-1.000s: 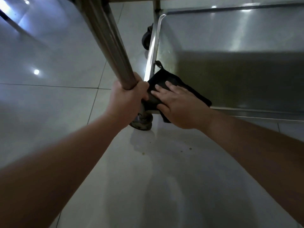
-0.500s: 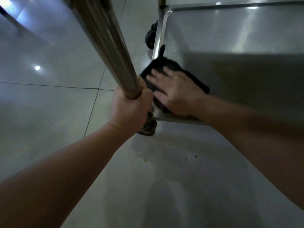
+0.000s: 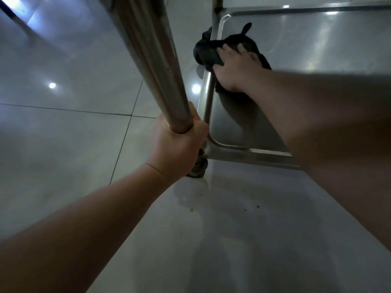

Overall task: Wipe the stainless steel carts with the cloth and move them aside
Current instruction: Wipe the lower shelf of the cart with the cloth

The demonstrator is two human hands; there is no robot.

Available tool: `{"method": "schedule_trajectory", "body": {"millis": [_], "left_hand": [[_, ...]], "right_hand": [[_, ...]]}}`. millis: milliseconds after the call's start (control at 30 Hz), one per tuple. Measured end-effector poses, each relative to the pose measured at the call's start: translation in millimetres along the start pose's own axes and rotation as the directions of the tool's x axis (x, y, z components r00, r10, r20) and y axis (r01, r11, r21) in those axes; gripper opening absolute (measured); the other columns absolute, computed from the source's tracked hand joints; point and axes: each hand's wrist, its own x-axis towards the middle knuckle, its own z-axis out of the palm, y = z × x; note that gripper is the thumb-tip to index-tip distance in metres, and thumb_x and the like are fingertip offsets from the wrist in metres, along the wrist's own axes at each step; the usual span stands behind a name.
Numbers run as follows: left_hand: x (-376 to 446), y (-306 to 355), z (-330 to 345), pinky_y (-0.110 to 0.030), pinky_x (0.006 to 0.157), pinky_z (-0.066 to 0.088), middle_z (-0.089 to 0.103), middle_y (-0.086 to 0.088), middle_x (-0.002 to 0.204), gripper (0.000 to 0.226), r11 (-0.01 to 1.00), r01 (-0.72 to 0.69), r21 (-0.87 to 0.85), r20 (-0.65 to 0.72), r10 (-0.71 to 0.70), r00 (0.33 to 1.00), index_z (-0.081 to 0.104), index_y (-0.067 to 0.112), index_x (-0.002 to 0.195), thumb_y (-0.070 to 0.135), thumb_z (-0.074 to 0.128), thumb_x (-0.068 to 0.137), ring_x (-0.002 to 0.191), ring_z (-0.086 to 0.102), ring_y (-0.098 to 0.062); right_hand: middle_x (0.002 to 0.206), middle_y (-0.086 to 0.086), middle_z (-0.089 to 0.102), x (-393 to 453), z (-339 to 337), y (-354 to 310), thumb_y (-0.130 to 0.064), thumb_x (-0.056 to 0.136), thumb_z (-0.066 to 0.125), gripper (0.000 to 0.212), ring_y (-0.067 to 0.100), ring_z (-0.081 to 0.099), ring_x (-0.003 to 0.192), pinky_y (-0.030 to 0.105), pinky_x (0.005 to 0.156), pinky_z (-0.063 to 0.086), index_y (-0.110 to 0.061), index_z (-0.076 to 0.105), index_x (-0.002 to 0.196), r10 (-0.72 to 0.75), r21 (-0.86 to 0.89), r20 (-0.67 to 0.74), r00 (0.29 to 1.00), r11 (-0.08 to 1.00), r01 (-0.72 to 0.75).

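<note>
The stainless steel cart's bottom shelf point(image 3: 306, 39) fills the upper right. Its near-left upright post point(image 3: 152, 60) runs down from the top centre. My left hand point(image 3: 179, 146) grips this post low down, fingers wrapped round it, just above the caster wheel point(image 3: 198, 168). A black cloth point(image 3: 208, 52) lies on the shelf's left side and drapes over the left rim. My right hand point(image 3: 234, 68) presses flat on the cloth with fingers spread. My right forearm crosses the shelf from the right.
Glossy pale floor tiles point(image 3: 63, 144) surround the cart, with ceiling lights reflected in them. Small crumbs point(image 3: 192, 210) lie on the floor in front of the shelf. A second post point(image 3: 218, 3) stands at the shelf's far-left corner.
My right hand has slid the cloth along the shelf's left side, from the near corner toward the far end. My left hand kept its grip on the post.
</note>
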Motion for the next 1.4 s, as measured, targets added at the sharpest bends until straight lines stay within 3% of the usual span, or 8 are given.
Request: {"method": "schedule_trajectory", "body": {"millis": [100,267,367,467,567,1033,1267,1400], "left_hand": [[-2,1,1,-0.034,0.057,0.037,0.043,-0.001,0.058,0.023,1.000,0.006,-0.030,0.020,-0.005,1.000,0.049,0.034,0.059,0.017,0.058,0.072,0.056,0.040,-0.025],[-1,-3,1,-0.046,0.059,0.042,0.047,-0.007,0.061,0.019,0.999,-0.018,0.030,-0.033,0.019,0.999,0.048,0.030,0.063,0.022,0.059,0.076,0.059,0.045,-0.028],[0,-3,2,-0.041,0.059,0.041,0.047,-0.001,0.058,0.019,1.000,0.010,0.024,-0.032,-0.010,0.999,0.049,0.032,0.060,0.023,0.058,0.074,0.057,0.045,-0.026],[-1,-1,2,-0.037,0.058,0.042,0.047,0.004,0.056,0.020,0.999,0.035,0.028,-0.020,-0.034,0.999,0.050,0.032,0.057,0.027,0.059,0.074,0.053,0.045,-0.022],[0,-1,2,-0.039,0.059,0.040,0.046,0.002,0.056,0.019,0.998,0.056,0.013,-0.028,-0.055,0.998,0.049,0.030,0.055,0.026,0.061,0.069,0.053,0.042,-0.024],[0,1,1,-0.058,0.060,0.048,0.051,-0.012,0.056,0.019,0.994,0.020,0.108,-0.086,-0.011,0.996,0.050,0.025,0.056,0.022,0.060,0.072,0.057,0.050,-0.034],[-9,12,3,-0.029,0.058,0.051,0.062,0.004,0.063,0.021,0.936,0.118,0.330,-0.202,-0.052,0.978,0.062,0.008,0.075,0.029,0.059,0.073,0.059,0.058,-0.006],[-31,7,4,-0.023,0.057,0.051,0.068,0.014,0.095,0.029,0.881,0.357,0.310,-0.287,-0.271,0.919,0.061,0.036,0.106,0.036,0.071,0.079,0.075,0.064,0.001]], "right_hand": [[0.174,-0.008,0.011,-47,14,0,-0.047,0.109,0.035,0.064,0.022,0.006,0.161,0.041,0.129,0.005,-0.028,0.016,0.167,-0.205,-0.021,0.000,0.979,0.979,0.205],[0.163,-0.035,-0.001,-136,30,41,-0.058,0.103,0.033,0.065,-0.014,-0.016,0.147,0.014,0.117,-0.011,-0.046,0.013,0.164,-0.598,0.009,0.195,0.778,0.794,0.608],[0.169,-0.023,0.008,-110,23,55,-0.052,0.106,0.042,0.065,0.001,-0.003,0.156,0.023,0.123,-0.003,-0.040,0.018,0.165,-0.518,-0.076,0.132,0.845,0.845,0.529],[0.175,-0.005,0.005,-44,9,46,-0.053,0.107,0.038,0.068,0.027,0.004,0.161,0.040,0.129,0.000,-0.037,0.008,0.166,-0.194,-0.087,0.008,0.981,0.977,0.193],[0.175,-0.004,-0.006,3,3,17,-0.061,0.103,0.023,0.067,0.035,-0.009,0.160,0.055,0.127,-0.001,-0.046,-0.001,0.163,0.067,0.023,0.008,0.998,0.997,-0.067],[0.171,-0.023,0.008,-168,49,33,-0.071,0.101,0.031,0.071,0.009,0.000,0.160,0.038,0.128,0.002,-0.045,0.010,0.164,-0.463,-0.059,0.103,0.880,0.880,0.470],[0.171,-0.021,0.014,-199,44,70,-0.064,0.102,0.032,0.068,0.010,0.003,0.160,0.038,0.130,0.006,-0.040,0.019,0.164,-0.442,-0.042,0.047,0.896,0.895,0.444],[0.171,-0.024,0.011,-209,37,103,-0.062,0.105,0.029,0.063,0.007,-0.001,0.160,0.034,0.128,0.003,-0.042,0.017,0.165,-0.413,-0.045,0.049,0.909,0.909,0.415]]}}
